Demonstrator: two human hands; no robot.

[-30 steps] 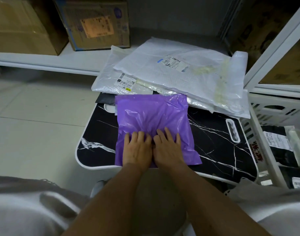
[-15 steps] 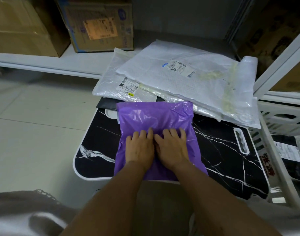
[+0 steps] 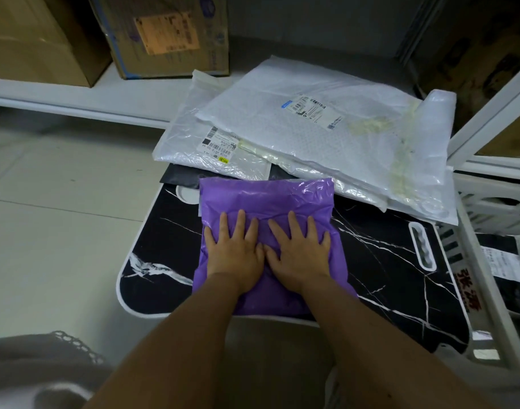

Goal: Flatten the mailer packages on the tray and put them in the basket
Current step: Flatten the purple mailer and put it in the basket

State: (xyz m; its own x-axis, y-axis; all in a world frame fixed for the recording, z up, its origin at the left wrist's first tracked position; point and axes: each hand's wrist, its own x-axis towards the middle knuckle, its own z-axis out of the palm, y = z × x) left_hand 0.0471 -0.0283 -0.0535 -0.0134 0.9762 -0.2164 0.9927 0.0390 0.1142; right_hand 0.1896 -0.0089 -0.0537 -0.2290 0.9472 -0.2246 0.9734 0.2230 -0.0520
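Observation:
A purple mailer lies on the black marble-patterned tray. My left hand and my right hand rest side by side on it, palms down, fingers spread and pressing on the plastic. Behind the purple mailer, several white mailers with shipping labels are stacked across the tray's far edge, and a dark mailer pokes out under them. A white slotted basket stands to the right of the tray, with labelled packages inside it.
Cardboard boxes sit on a low white shelf behind the tray. A white shelf frame rises at the right. Pale tiled floor lies to the left. My clothed knees show at the bottom corners.
Both hands have slid forward up the purple mailer, from its near edge toward its middle, and their fingers have spread wider. The view has shifted closer.

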